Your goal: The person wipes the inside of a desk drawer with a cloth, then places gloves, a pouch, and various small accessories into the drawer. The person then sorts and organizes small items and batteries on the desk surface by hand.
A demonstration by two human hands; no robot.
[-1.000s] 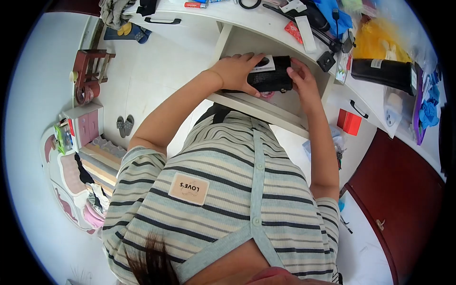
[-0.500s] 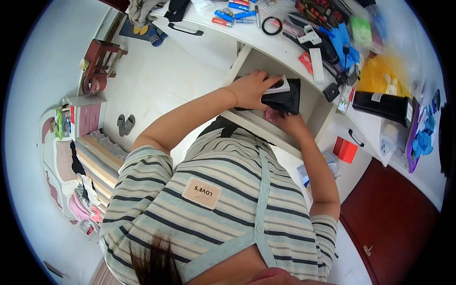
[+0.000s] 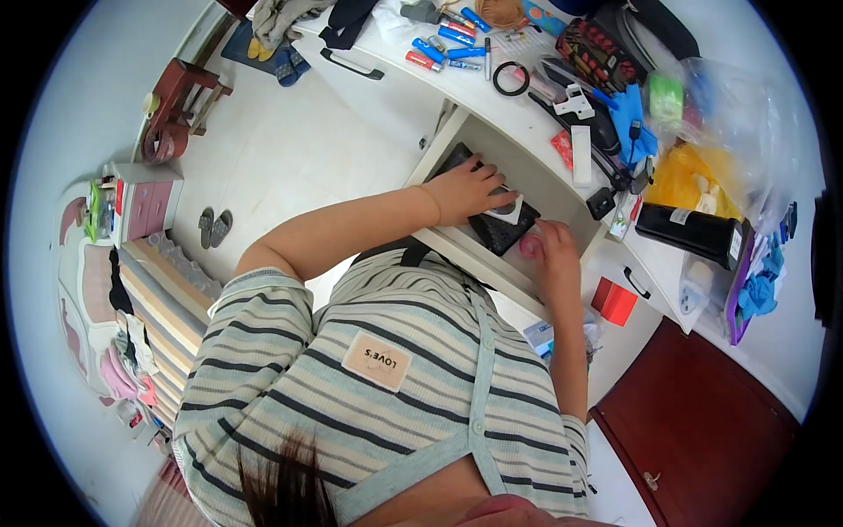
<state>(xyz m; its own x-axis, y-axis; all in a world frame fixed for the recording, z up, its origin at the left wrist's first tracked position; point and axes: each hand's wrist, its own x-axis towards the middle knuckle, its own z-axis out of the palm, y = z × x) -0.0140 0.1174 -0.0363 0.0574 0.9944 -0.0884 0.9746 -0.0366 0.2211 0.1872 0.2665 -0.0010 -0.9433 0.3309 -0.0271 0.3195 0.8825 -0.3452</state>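
In the open drawer, a black textured wallet-like case [image 3: 500, 233] lies at a slant. On top of it rests a small white piece with a dark centre [image 3: 507, 209]. My left hand [image 3: 470, 189] lies over the case and the white piece, palm down with its fingers spread. The part under my palm is hidden. Close to the case's right end, my right hand [image 3: 555, 250] has its fingers closed on a pink translucent roll [image 3: 531, 246], which looks like tape.
The drawer's front panel [image 3: 483, 263] faces my body. Batteries [image 3: 426, 57], a black ring [image 3: 510, 79], a white strip [image 3: 581, 154] and a black box [image 3: 689, 233] crowd the white desktop. A red box [image 3: 614, 301] sits right of the drawer.
The black case has gone down flatter into the drawer. My left hand has spread over it, and my right hand has come out from beneath it with the pink roll. The view has shifted slightly.
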